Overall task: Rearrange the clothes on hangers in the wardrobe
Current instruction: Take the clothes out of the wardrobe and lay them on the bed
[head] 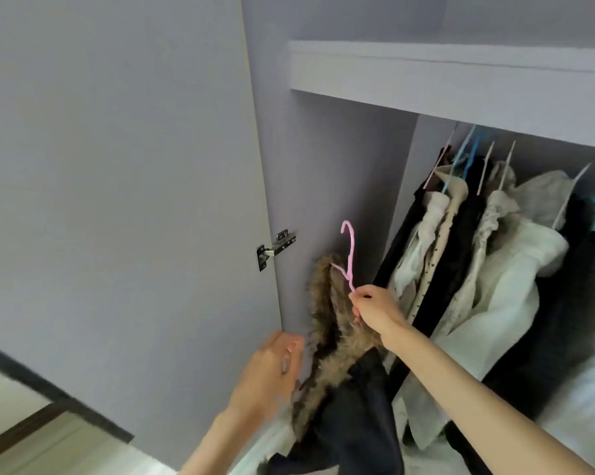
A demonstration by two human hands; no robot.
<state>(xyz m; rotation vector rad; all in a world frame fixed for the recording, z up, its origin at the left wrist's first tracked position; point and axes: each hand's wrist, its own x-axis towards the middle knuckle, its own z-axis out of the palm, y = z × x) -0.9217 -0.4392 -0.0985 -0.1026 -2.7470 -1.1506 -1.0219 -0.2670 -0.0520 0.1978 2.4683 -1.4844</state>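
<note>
A dark coat point(357, 419) with a brown fur-trimmed hood point(327, 323) hangs on a pink hanger point(349, 258). My right hand point(375, 308) is shut on the hanger's neck, just below the hook, and holds the coat low at the wardrobe's left side. My left hand point(272, 368), blurred by motion, is beside the fur trim with its fingers apart and holds nothing. Several black and white garments point(477, 255) hang on pink, blue and white hangers point(471, 156) to the right.
The open wardrobe door point(118, 200) stands at the left with a metal hinge point(275, 248). A shelf point(443, 77) runs across above the hanging space. The rail is hidden behind the shelf's edge. Pale floor point(22, 406) shows at the lower left.
</note>
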